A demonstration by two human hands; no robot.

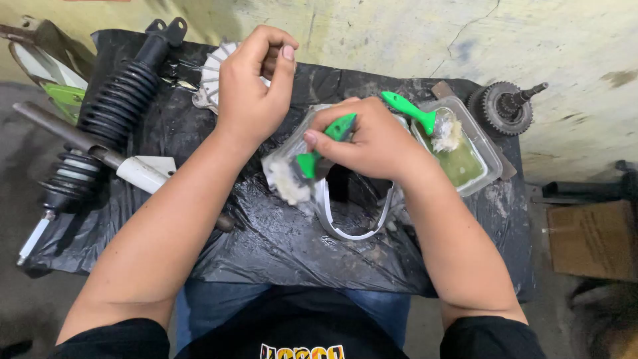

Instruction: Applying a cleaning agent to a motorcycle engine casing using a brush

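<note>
While the right hand (375, 139) grips a green-handled brush (312, 156), bristles foamy, over a white part (352, 219) on black sheeting (279, 239), the left hand (252, 86) hovers loosely curled, holding nothing visible. Scrubbing seems underway; another brush (415, 112) rests in the tub (488, 149).

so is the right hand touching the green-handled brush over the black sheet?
Touching. The head view shows the right hand closed around the green-handled brush, fingers wrapped over its handle, bristles down over the black plastic sheet.

A black coil shock absorber (109, 110), a gear (508, 108) and a cardboard box (591, 239).
</note>
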